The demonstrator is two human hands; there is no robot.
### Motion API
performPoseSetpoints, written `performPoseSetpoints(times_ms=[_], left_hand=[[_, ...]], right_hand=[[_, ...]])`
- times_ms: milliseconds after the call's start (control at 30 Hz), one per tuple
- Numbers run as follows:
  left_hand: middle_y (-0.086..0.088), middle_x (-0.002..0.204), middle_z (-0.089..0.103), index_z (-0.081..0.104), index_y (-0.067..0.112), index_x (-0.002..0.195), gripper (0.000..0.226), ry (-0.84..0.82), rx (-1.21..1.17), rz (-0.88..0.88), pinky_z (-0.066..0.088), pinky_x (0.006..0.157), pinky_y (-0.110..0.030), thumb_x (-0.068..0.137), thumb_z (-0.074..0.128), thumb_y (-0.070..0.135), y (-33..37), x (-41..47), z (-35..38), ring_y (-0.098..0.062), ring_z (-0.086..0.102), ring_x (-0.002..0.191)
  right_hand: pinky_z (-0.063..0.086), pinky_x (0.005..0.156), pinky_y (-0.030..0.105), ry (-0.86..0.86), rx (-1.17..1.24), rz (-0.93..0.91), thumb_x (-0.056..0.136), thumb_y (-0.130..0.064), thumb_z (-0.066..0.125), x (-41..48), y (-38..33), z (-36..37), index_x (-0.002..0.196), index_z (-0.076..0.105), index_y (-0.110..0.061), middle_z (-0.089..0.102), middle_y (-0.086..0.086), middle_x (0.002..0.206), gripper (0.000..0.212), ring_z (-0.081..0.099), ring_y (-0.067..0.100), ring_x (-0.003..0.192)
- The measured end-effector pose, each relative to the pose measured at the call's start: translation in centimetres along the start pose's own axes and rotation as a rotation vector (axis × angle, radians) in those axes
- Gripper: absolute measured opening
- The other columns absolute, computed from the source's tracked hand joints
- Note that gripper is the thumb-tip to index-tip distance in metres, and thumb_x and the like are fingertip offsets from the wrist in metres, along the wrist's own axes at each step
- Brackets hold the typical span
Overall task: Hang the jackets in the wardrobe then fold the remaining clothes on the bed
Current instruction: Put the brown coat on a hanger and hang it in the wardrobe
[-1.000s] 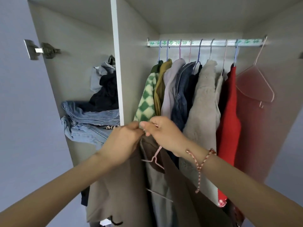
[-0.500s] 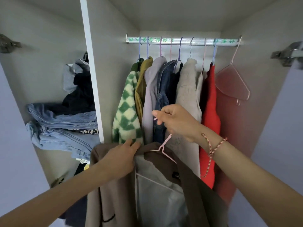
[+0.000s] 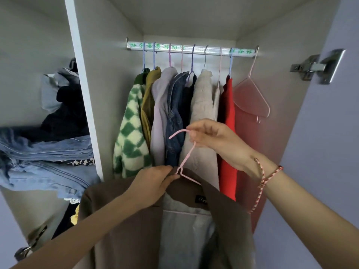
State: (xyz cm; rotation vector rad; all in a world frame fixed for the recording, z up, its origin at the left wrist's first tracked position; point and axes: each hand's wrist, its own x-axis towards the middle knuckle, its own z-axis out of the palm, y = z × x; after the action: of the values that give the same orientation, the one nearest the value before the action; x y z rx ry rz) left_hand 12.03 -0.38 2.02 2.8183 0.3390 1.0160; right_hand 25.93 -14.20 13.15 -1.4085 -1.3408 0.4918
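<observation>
right hand [image 3: 211, 140] pinches the hanger [image 3: 186, 158] hook; left hand [image 3: 155, 183] grips the jacket [image 3: 120, 216] collar. lift the hook above both hands onto the rail [image 3: 194, 50], keeping shoulders seated.

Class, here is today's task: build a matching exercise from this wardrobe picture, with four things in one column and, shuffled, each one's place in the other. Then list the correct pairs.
Column A
1. brown jacket
2. empty hanger
3. jeans
4. green checked jacket

Column B
a. stacked in the left compartment
b. far right on the rail
c. near the rail's left end
d. below the rail, on a pink hanger not yet hooked

Pairs: 1-d, 2-b, 3-a, 4-c
</observation>
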Motion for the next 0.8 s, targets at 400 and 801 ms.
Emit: performPoseSetpoints(times_ms=[400,801], left_hand=[[0.0,0.06,0.058,0.053,0.013,0.066,0.065,0.152,0.005,0.164,0.037,0.049,-0.027,0.093,0.019,0.061,-0.9,2.6,-0.6,-0.016,0.057,0.053],[-0.019,0.076,0.066,0.064,0.005,0.08,0.041,0.322,0.104,-0.136,0.042,0.06,-0.036,0.091,0.052,0.042,-3.5,3.9,-5.1,-0.039,0.063,0.076]], right_hand=[[0.03,0.054,0.02,-0.037,-0.606,0.075,0.087,-0.019,0.066,-4.8,9.2,-2.6,0.075,0.051,0.001,0.044,0.003,0.064,0.028,0.035,0.004,0.059],[0.034,0.095,0.025,0.314,-0.629,0.247,0.073,-0.048,0.072,-6.4,8.7,-2.9,0.117,0.042,-0.015,0.04,-0.005,0.115,0.062,0.039,0.008,0.107]])
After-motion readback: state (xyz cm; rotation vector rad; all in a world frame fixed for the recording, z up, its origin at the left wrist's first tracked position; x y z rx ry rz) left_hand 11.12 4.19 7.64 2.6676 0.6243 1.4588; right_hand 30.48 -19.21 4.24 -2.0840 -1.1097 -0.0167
